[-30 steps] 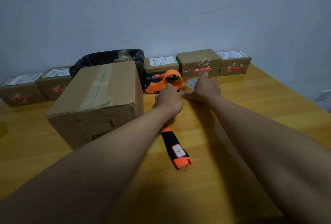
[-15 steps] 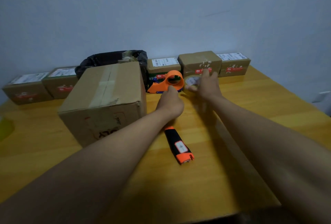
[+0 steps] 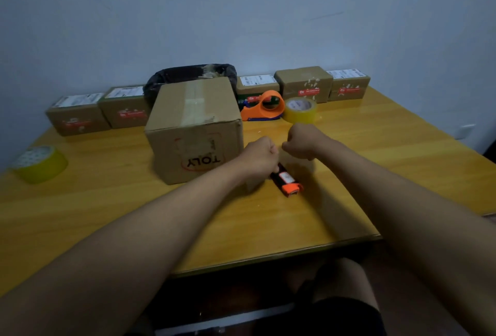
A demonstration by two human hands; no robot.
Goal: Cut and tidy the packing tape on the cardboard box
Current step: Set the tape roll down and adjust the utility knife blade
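The cardboard box [image 3: 196, 131] stands in the middle of the table, with a strip of packing tape [image 3: 194, 105] along its top and "TOLY" upside down on its front. My left hand [image 3: 259, 154] is a closed fist just right of the box. It hovers over the far end of a black and orange utility knife [image 3: 288, 182] that lies on the table. My right hand [image 3: 302, 141], also a fist, is a few centimetres right of the left. I see nothing in either hand.
An orange tape dispenser [image 3: 264, 106] and a yellow tape roll [image 3: 300, 110] sit behind my hands. Another yellow roll [image 3: 40, 164] lies far left. Several small parcels [image 3: 304, 83] line the wall beside a black-bagged bin [image 3: 188, 75]. The table's front edge [image 3: 268, 255] is near.
Both hands have drawn back toward me from the tape roll and dispenser and curled into fists. The yellow roll is now uncovered. The view has pulled back.
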